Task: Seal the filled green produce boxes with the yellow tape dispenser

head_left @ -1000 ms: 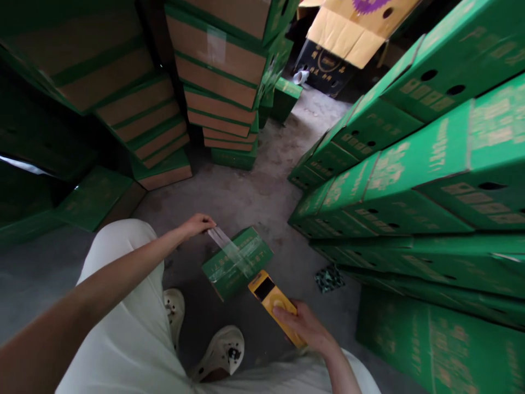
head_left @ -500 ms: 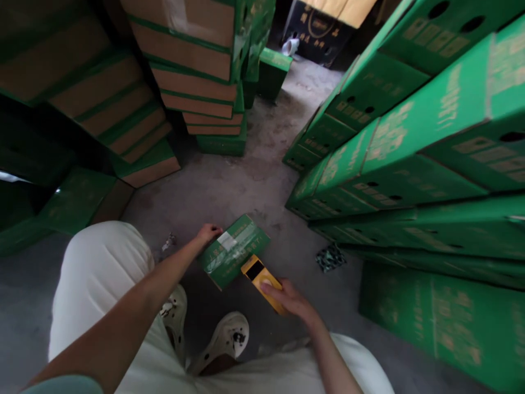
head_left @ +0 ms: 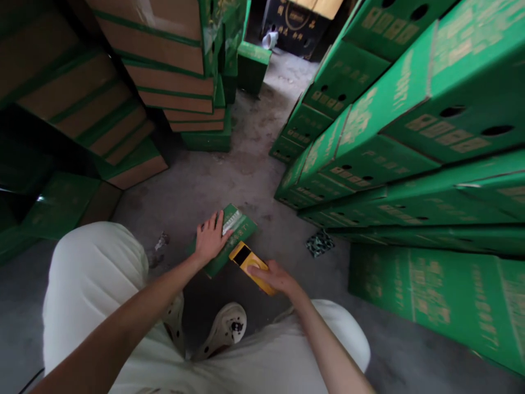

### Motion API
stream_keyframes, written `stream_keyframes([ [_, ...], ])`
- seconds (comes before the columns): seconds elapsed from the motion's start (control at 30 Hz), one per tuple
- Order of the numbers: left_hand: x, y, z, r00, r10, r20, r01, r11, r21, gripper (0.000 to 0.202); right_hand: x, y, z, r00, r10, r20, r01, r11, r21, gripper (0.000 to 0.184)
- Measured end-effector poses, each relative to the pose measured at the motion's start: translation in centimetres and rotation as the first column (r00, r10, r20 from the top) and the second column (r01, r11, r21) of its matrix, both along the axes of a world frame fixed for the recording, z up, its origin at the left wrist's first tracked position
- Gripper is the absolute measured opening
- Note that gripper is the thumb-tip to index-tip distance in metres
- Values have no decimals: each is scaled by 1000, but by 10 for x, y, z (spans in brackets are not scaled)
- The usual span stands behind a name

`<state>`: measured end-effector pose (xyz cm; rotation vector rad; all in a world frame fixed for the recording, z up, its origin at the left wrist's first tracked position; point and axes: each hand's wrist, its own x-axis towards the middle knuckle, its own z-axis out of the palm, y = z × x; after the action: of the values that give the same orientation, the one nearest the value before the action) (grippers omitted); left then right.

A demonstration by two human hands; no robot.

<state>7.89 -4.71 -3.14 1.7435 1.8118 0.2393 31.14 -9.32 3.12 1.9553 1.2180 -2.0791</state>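
A small green carton (head_left: 245, 227) with pale printing and a strip of clear tape lies on the floor in front of my feet. My left hand (head_left: 211, 239) rests palm-down on its top, fingers stretched out and slightly apart. In my right hand (head_left: 275, 275) is a yellow handheld meter (head_left: 251, 265) with a dark screen at its far end. My thumb lies over its front, by a pale round part. The meter's far end is right beside the carton's near right edge; whether they touch I cannot tell.
Stacked green cartons (head_left: 369, 142) rise along the right, and more cartons (head_left: 172, 82) are piled on the left. A dark patterned packet (head_left: 320, 243) and crumpled litter (head_left: 162, 241) lie on the concrete floor (head_left: 197, 180). A white roll (head_left: 269, 40) sits on a far carton.
My left hand has moved from the carton's far left edge onto its top and spread flat. The right hand still holds the yellow meter beside the carton. The view has shifted slightly.
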Motion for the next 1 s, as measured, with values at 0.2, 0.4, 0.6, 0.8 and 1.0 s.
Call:
stream_keyframes([
  [0.2, -79, 65, 1, 989, 147, 4, -146, 987, -62, 59, -72, 54, -11, 992, 37, -121, -34, 999, 32, 51],
  [0.4, -138, 69, 13, 856, -5, 516, 185, 937, -297, 89, -128, 112, -24, 986, 131, -104, -122, 989, 82, 59],
  [0.6, -140, 54, -19, 865, -277, 418, 312, 950, -16, 108, -111, 100, -29, 979, 162, -126, -148, 982, 115, 58],
  [0.8, -151, 59, -28, 867, -173, 467, 258, 958, -124, 105, -15, 37, -37, 992, 16, -128, -21, 999, -41, 54],
  [1.0, -158, 68, -22, 851, -106, 514, 253, 941, -223, 109, -13, 36, -51, 999, -45, -16, 44, 995, -87, 45],
])
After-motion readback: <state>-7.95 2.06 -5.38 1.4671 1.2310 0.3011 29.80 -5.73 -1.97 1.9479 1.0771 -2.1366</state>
